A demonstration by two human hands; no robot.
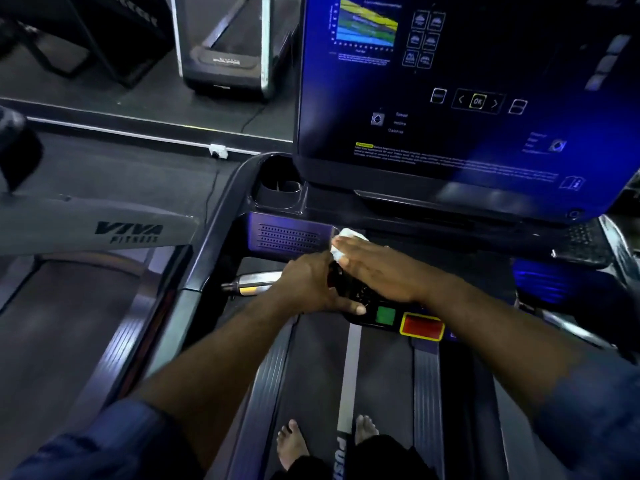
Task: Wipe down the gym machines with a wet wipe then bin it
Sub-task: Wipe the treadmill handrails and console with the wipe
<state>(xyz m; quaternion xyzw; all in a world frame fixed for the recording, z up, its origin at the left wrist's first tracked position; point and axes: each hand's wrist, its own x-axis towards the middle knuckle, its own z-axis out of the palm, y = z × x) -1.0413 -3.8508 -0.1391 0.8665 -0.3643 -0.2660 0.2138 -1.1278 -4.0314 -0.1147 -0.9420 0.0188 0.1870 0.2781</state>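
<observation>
One wet wipe, two hands, two coloured buttons and two bare feet are in view. The wipe is a small, crumpled white wad, mostly hidden. It lies on the treadmill's black control panel, just right of a perforated speaker grille.

The right hand lies flat over it with straight fingers, pressing rather than clenching. The left hand curls round the panel's left end, with its thumb along the near edge.

On the near side sit a square green button and a rectangular red button with a yellow rim. A glossy dark console screen rises behind them. A round cup holder sits at far left, and the ribbed belt runs below.
</observation>
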